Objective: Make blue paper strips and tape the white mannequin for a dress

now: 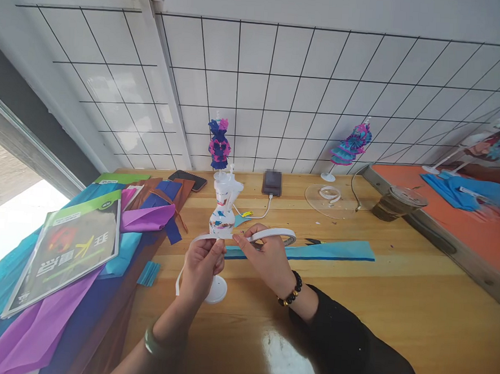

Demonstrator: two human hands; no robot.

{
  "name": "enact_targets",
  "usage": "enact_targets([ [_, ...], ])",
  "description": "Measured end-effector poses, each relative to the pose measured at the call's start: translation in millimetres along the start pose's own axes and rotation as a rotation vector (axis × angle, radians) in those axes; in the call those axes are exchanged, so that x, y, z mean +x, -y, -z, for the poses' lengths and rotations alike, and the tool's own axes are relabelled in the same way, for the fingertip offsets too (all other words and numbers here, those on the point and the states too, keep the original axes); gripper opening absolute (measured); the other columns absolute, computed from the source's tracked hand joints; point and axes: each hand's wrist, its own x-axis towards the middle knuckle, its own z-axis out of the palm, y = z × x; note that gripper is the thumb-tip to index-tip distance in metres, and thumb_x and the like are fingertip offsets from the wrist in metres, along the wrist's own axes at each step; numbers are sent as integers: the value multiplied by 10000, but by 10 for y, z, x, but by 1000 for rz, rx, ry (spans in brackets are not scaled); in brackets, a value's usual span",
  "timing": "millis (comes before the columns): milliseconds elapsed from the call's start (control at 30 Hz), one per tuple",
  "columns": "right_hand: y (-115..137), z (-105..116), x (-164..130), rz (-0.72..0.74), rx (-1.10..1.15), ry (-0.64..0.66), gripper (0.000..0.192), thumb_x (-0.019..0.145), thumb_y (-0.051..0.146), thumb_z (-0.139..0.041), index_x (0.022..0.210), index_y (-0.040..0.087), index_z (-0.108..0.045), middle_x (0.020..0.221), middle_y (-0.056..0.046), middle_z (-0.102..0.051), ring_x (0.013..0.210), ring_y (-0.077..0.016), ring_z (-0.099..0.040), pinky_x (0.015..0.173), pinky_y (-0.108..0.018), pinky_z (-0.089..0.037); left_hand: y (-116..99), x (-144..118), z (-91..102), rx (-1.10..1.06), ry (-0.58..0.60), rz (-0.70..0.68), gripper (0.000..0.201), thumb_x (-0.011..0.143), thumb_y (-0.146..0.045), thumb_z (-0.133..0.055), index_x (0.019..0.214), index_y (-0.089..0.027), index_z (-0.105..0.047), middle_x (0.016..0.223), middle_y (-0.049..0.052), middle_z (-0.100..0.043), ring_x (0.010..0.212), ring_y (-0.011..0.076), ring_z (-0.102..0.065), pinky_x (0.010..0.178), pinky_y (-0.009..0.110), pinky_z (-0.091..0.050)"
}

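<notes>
A small white dress-form mannequin [223,216] with coloured patches stands upright on a round white base [216,290]. Around its lower edge runs a strip of white tape. My left hand [203,266] pinches the tape at the form's bottom left, and a loose tail hangs down beside it. At the bottom right, my right hand [266,256] pinches the same strip, with the tape roll [281,233] looped over that hand. Behind the right hand lies a folded light-blue paper strip [335,251]. Dark scissors [313,241] are partly hidden by it.
Coloured crepe paper [146,219] and a printed packet [71,244] are piled at left. Toward the wall are a phone [188,179], a cabled power bank [272,183] and two dressed mannequins [219,143]. A lidded cup [395,204] stands right, by an orange surface [451,222].
</notes>
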Motion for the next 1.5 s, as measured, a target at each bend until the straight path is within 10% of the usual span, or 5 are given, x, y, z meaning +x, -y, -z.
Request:
enact_targets([
  [1200,61,82,67,-60,158,174,276,713,430,-610,772,172,-534,711,0,-577,653,-124,-503,560,-239,-395,-66,-24,26,-56,170,91,303,717,-422,-606,768,-146,-492,616,-29,-447,413,24,-283,397,192,-156],
  [1500,149,52,4,-46,135,212,223,745,386,-592,833,185,-558,781,-10,-599,699,-132,-534,602,-248,-433,-30,-16,14,-27,36,108,338,752,-460,-570,688,-166,-417,526,-55,-428,375,15,-238,382,171,-142],
])
